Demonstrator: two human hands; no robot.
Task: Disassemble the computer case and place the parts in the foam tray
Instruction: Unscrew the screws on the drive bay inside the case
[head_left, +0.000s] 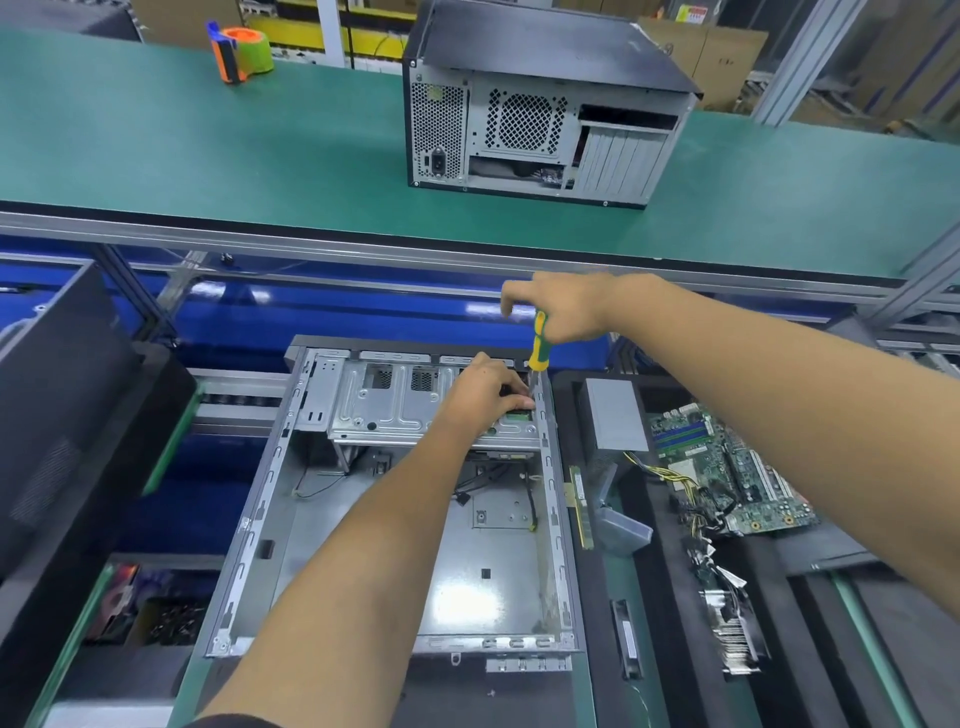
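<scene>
While the open computer case (395, 525) lies flat at the centre of the view with its side panel off, a dark panel (62, 410) leans at nine o'clock and an orange-and-green tape dispenser (240, 53) stands on the green conveyor belt (208, 156) at eleven o'clock. Inside the case, the silver drive cage (395, 405) spans the far end. On the cage's right end rests the left hand (485, 389), its fingers curled down onto a small part there; what exactly they pinch cannot be told. Just beside it, at one o'clock of the case, the right hand (563, 309) grips the top of a yellow-and-green screwdriver (539, 340), held upright with its tip at the case's far right corner. At twelve o'clock on the belt stands a second black computer case (540, 104), rear side facing the camera. To three o'clock lies the black foam tray (670, 582), holding a grey power supply (615, 415), a green motherboard (727, 467) and, nearer, a finned heatsink (732, 623). A memory stick (581, 506) lies along the strip between case and tray.
</scene>
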